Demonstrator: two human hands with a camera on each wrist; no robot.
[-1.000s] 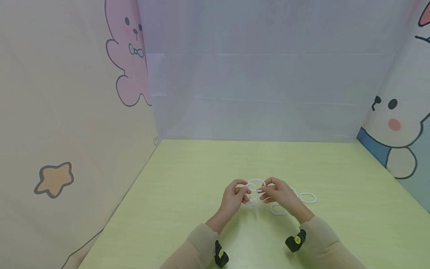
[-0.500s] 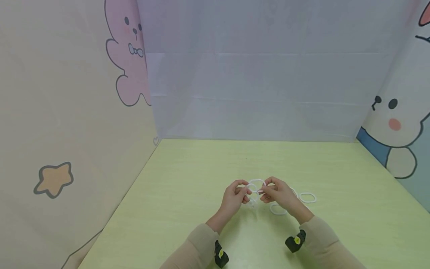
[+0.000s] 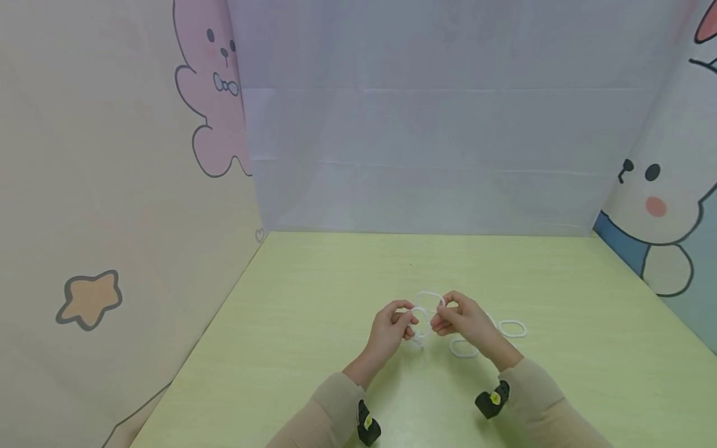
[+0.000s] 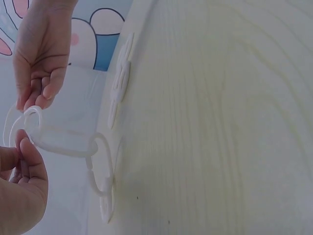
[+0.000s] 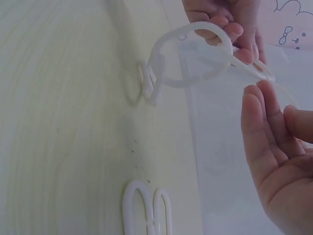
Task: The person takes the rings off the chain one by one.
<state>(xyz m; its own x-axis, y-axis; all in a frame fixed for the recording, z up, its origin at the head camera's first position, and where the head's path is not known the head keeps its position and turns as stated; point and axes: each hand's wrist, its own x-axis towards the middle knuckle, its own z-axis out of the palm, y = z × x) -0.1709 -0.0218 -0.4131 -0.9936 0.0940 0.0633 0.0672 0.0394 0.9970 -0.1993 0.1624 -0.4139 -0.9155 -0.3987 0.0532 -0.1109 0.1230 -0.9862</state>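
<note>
My left hand (image 3: 386,330) pinches a white plastic chain link (image 3: 419,308) between thumb and fingertips. From it hangs a short run of joined white links (image 4: 63,149), whose lower end rests on the table. Close on the right, my right hand (image 3: 467,323) holds another white oval link (image 3: 430,292) by its near end, thumb against fingers. This oval stands up and away from me, and in the left wrist view it overlaps the left hand's link near both sets of fingertips. Fingers partly hide where the two links meet.
Loose white links lie on the pale green table (image 3: 336,280) at the right: one oval link (image 3: 512,322) beyond the right wrist, one nearer link (image 3: 463,356), and another partly hidden behind the right hand. Curtains printed with cartoon animals enclose the table at the back and sides.
My right hand has risen slightly, and its link has tilted up and shifted a little away from the left hand's link. The left hand has stayed nearly still.
</note>
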